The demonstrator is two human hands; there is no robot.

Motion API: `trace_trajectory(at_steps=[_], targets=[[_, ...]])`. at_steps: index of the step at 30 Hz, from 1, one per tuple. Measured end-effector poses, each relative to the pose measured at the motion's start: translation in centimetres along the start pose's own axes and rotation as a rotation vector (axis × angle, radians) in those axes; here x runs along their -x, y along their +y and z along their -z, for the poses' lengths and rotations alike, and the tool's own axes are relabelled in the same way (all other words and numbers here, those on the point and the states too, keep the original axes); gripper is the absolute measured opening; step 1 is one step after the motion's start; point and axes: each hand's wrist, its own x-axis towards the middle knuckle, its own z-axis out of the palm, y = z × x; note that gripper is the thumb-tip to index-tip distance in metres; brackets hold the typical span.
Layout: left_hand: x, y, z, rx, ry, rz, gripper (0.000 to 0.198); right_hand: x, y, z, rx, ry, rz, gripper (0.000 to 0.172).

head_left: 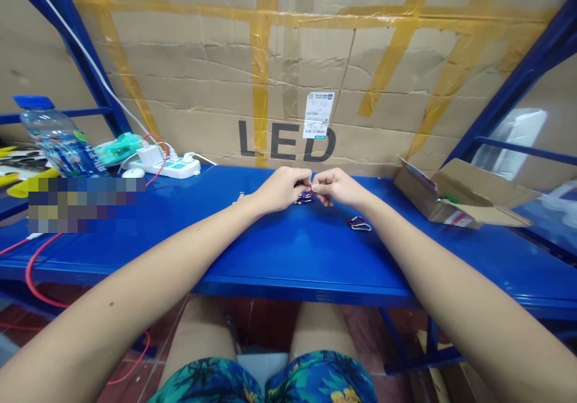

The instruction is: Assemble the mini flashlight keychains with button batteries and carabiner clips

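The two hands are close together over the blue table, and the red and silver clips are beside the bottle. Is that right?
Not quite: the clips aren't beside the bottle; the head view shows them near the right hand. Yes, it and the left hand are close together over the blue table.

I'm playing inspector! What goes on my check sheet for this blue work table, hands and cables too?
Surface: blue table, shiny.
Job's things: small shiny purple-and-red pieces by the fingers; red and silver clips apart.
Clutter: bottle; open carton.
Hands: left hand and right hand, fingertips together; anything between too small to tell.
Cables: white ones at the power strip; red cable over the edge.
Surroundings: big "LED" cardboard behind.
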Motion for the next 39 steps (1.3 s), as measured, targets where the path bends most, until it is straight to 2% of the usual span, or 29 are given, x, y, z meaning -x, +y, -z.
trace_trajectory(at_steps=[4, 8, 11, 14, 18, 25, 29, 31, 34, 37, 39], targets=[[-0.1, -0.3, 0.1, 0.068, -0.01, 0.122, 0.003, 0.1, -0.5, -0.1, 0.085, 0.041, 0.021, 0.03], [-0.2, -0.7, 0.1, 0.202, -0.134, 0.282, 0.006, 0.2, -0.7, -0.2, 0.248, 0.061, 0.059, 0.026], [0.0, -0.4, 0.0, 0.177, -0.135, 0.222, 0.008, 0.3, -0.4, -0.3, 0.262, 0.051, 0.053, 0.026], [0.3, 0.2, -0.1, 0.018, -0.089, 0.129, 0.01, 0.3, -0.1, -0.3, 0.18, 0.02, 0.018, 0.026], [0.6, 0.7, -0.3, -0.15, -0.086, 0.049, 0.015, 0.2, -0.1, -0.1, 0.087, -0.002, -0.015, 0.027], [0.4, 0.4, -0.3, -0.312, -0.093, -0.016, 0.013, 0.2, -0.4, 0.0, -0.012, 0.015, -0.021, 0.026], [0.3, 0.5, -0.1, -0.328, -0.095, 0.003, 0.014, 0.4, -1.2, 0.3, 0.048, 0.011, -0.013, 0.03], [0.2, 0.4, 0.0, -0.302, -0.071, 0.029, 0.014, 0.8, -1.8, 1.2, 0.204, 0.013, -0.075, 0.033], [0.2, 0.0, 0.2, -0.294, -0.039, 0.078, 0.015, 1.9, -2.8, 3.4, 0.554, 0.038, -0.282, 0.035], [0.2, -0.5, 0.5, -0.285, -0.037, 0.122, 0.015, 3.1, -3.1, 5.3, 0.71, -0.187, -0.556, 0.033], [0.2, -0.6, 0.7, -0.273, -0.034, 0.142, 0.013, 3.6, -3.0, 5.8, 0.752, -0.287, -0.644, 0.029]])
